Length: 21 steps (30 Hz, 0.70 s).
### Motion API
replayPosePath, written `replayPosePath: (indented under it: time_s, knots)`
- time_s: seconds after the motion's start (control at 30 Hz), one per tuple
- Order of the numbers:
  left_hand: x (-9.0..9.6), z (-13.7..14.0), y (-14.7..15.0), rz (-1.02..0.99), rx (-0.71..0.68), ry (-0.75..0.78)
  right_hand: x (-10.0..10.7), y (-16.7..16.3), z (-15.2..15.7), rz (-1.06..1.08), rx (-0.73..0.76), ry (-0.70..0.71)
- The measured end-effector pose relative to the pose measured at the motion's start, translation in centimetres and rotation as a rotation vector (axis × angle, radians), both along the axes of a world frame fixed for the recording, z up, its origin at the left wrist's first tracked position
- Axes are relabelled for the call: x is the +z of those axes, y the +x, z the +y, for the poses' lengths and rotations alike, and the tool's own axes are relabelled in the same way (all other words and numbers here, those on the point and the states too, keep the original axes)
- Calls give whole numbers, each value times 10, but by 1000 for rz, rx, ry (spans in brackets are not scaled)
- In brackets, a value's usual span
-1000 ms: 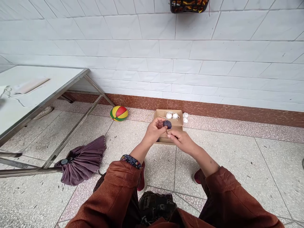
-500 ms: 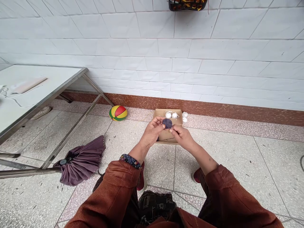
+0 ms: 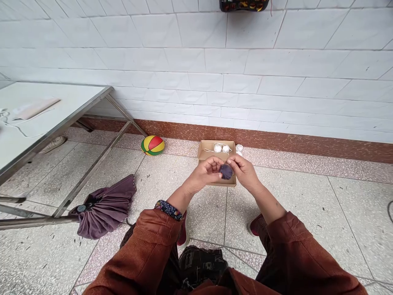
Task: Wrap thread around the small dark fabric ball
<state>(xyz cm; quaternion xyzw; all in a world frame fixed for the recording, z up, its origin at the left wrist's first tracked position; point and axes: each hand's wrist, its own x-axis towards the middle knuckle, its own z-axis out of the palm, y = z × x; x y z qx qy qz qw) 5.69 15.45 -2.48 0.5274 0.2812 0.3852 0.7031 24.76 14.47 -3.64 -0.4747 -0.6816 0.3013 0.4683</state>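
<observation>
A small dark purple ball of yarn (image 3: 226,172) is gripped between the thumb and fingers of my left hand (image 3: 206,174), above an open cardboard box (image 3: 211,184). My right hand (image 3: 244,170) pinches yarn at the ball's upper right edge; its fingertips are close against the ball, and the strand itself is too thin to make out. In the back of the box lie two white balls of yarn (image 3: 221,148) with loose strands. Another white ball (image 3: 239,148) sits on the floor just outside the box's right side. My hands hide part of the box.
A red, yellow and green ball (image 3: 152,145) lies left of the box near the wall. Nearer to me is a folded purple umbrella (image 3: 106,207), beside a metal-framed table (image 3: 70,96). A dark patterned container (image 3: 244,5) shows at the top edge.
Both hands have shifted slightly right and the yarn ball has moved right and down with them. My right hand has risen from the ball's lower right side to its upper right edge.
</observation>
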Motion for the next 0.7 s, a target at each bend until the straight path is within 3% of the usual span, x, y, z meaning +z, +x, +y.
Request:
replayPosePath:
  time_s: [0.17,0.33,0.47,0.6,0.7]
  knots:
    - [1,8,2,-131,266,-61,-5,-12,-6,-97,139,1]
    - [-4,12,6,182,426,92,10,-12,-13,-102,262,64]
    - [-2,5,6,313,248,154,16,-3,-9,-19,143,71]
    - [1,-1,3,146,-15,78,9,1,-2,22,23,42]
    - [0,0,1,-43,56,2,0,-4,-1,15,2,9]
